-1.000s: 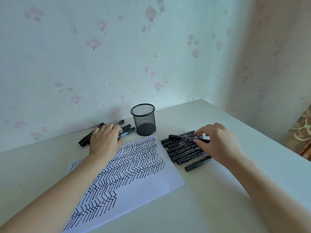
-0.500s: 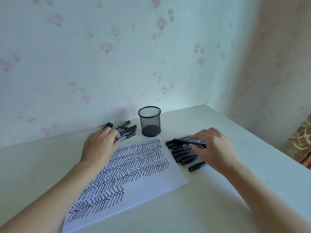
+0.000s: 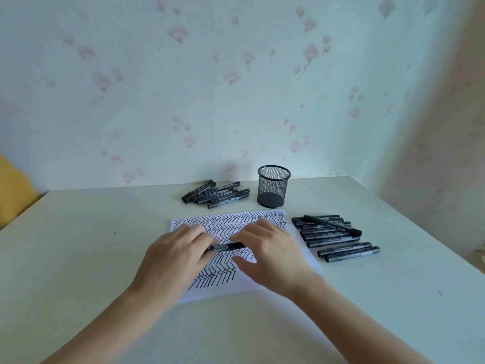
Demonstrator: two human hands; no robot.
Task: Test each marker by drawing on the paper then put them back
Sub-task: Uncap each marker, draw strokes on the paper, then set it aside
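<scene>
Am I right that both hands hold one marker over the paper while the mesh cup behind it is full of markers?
Not quite: the head view shows the mesh cup empty. The rest stands: the left hand and right hand hold one marker over the paper.

marker piles (image 3: pixel 215 194) (image 3: pixel 334 235) flank cup (image 3: pixel 273 187), paper (image 3: pixel 265 219) in front.

A pale table (image 3: pixel 78 258) stands against floral wallpaper (image 3: pixel 183 88). 1 yellow object (image 3: pixel 13 190), partly out of frame, sits beyond the table's left edge.
</scene>
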